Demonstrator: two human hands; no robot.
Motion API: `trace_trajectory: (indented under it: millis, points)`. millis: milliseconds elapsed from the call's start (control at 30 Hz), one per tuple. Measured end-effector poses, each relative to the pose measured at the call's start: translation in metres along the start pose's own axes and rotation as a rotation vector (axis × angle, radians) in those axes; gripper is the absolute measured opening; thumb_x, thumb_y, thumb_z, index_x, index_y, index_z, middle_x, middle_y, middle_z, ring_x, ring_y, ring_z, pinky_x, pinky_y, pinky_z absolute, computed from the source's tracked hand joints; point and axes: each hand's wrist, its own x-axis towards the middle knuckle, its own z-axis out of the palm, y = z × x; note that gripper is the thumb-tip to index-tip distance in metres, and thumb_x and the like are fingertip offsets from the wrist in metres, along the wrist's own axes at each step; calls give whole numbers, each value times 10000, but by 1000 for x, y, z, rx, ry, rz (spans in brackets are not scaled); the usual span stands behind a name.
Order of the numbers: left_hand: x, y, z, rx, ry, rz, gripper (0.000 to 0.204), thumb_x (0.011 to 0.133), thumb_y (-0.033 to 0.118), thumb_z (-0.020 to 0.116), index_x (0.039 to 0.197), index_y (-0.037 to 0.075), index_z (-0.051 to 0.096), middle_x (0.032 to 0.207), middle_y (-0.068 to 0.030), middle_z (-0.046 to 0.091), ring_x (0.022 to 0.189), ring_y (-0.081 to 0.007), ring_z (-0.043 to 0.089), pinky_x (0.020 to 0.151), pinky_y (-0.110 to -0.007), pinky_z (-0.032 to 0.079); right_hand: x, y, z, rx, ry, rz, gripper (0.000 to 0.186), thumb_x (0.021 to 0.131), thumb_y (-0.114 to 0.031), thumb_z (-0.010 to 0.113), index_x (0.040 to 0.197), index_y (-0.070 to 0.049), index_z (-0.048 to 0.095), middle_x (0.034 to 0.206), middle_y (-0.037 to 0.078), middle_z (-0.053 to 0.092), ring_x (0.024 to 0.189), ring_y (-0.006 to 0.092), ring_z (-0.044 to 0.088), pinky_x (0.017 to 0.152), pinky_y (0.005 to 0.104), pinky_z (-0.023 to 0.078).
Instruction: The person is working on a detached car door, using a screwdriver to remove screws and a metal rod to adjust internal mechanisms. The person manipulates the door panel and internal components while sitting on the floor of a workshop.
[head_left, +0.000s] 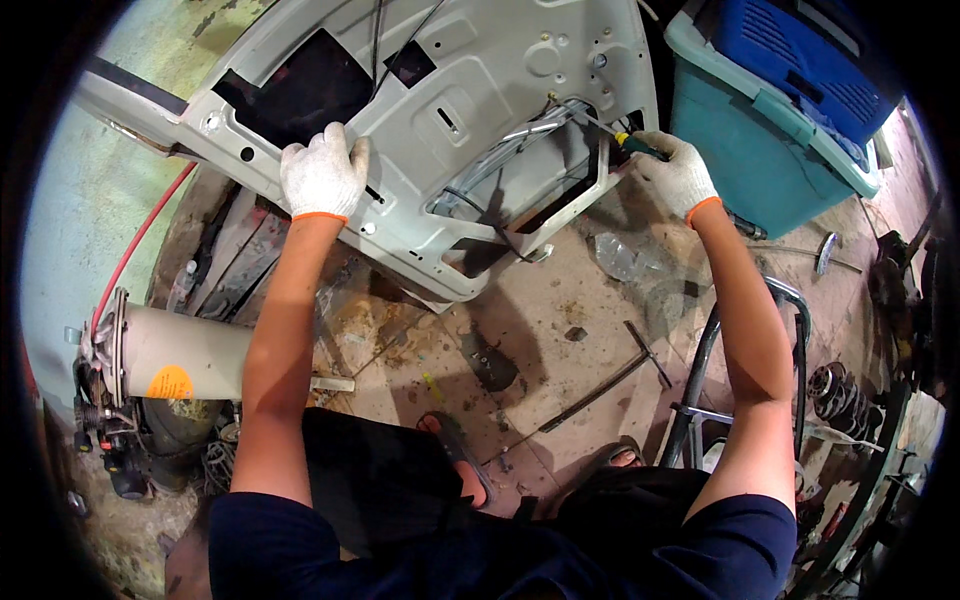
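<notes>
A grey bare-metal car door (pixel 490 75) leans in front of me, its inner side facing up, with cut-out openings and dark cables. My left hand (pixel 324 176), in a white knit glove with an orange cuff, is closed on the door's near left edge, with its fingertips partly hidden. In my gloved right hand (pixel 678 176) is a screwdriver (pixel 637 146) with a green and yellow handle. Its shaft points left, over the large opening at the door's right side. A silvery rail (pixel 535 128) and a loose cable show inside that opening.
To the right stand a teal bin (pixel 750 150) and a blue plastic case (pixel 800 65). A beige cylindrical tank (pixel 185 350) lies at left with a red hose (pixel 140 235). On the tiled floor are a T-handle wrench (pixel 600 390), a clear plastic bottle (pixel 618 257) and a metal-framed stool (pixel 700 370).
</notes>
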Motion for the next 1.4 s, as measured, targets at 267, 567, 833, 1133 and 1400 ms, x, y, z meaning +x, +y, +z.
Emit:
trace_trajectory:
  millis: [267, 567, 833, 1133, 1400]
  points:
    - [-2, -1, 1, 7, -40, -10, 343, 900, 402, 576, 874, 61, 590, 756, -185, 677, 663, -379, 635, 729, -468, 466, -5, -12, -4, 131, -53, 143, 498, 831, -234, 654, 1258, 20, 624, 999, 184, 713, 816, 196, 682, 780, 308, 535]
    - [-2, -1, 1, 30, -39, 8, 341, 898, 402, 579, 890, 61, 588, 732, -179, 672, 632, -363, 641, 735, -460, 464, 0, -6, -5, 190, -40, 190, 516, 825, -239, 703, 1263, 22, 623, 1015, 149, 709, 894, 167, 648, 846, 298, 508]
    - [-1, 1, 2, 21, -50, -12, 352, 905, 405, 569, 899, 54, 601, 740, -191, 677, 645, -368, 647, 773, -455, 462, -2, -7, -4, 201, -42, 171, 502, 835, -239, 689, 1255, 30, 622, 1015, 155, 713, 876, 175, 657, 833, 302, 515]
    - [-1, 1, 4, 16, -45, -16, 358, 900, 411, 568, 872, 56, 594, 729, -192, 675, 631, -373, 645, 768, -456, 469, 0, 6, 11, 124, -8, 55, 482, 837, -251, 676, 1231, 23, 638, 1006, 159, 717, 875, 197, 670, 838, 303, 518]
    - [-2, 1, 1, 19, -54, -19, 343, 899, 401, 566, 865, 61, 587, 720, -189, 672, 612, -365, 639, 755, -447, 469, -6, -17, 1, 170, -59, 184, 508, 829, -268, 681, 1238, 29, 634, 1057, 184, 707, 932, 222, 670, 884, 317, 504]
